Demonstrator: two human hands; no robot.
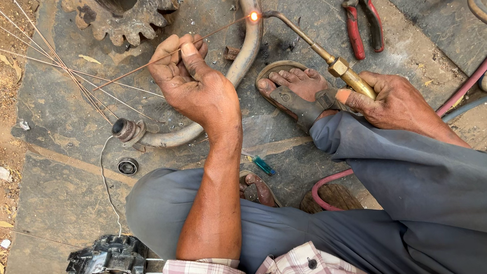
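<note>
Slab: dark flat stone [70, 133] on the dirt ground, serving as a fireproof work surface.
Gear: big rusty toothed wheel [122, 6] at the top edge, apart from the work.
Pipe: curved metal tube [244, 44] lying on the slab just beyond a sandalled foot [296, 87], glowing spot [253, 16] at the joint.
Right hand [394, 103]: fingers clamped on the brass torch [333, 64], tip aimed at the glow, far enough back from the heat.
Left hand [193, 81]: fingers pinched together on a thin filler rod [206, 36], its end fed into the flame.
Pliers: red-handled pair [361, 14], lying near the torch within reach.
</note>
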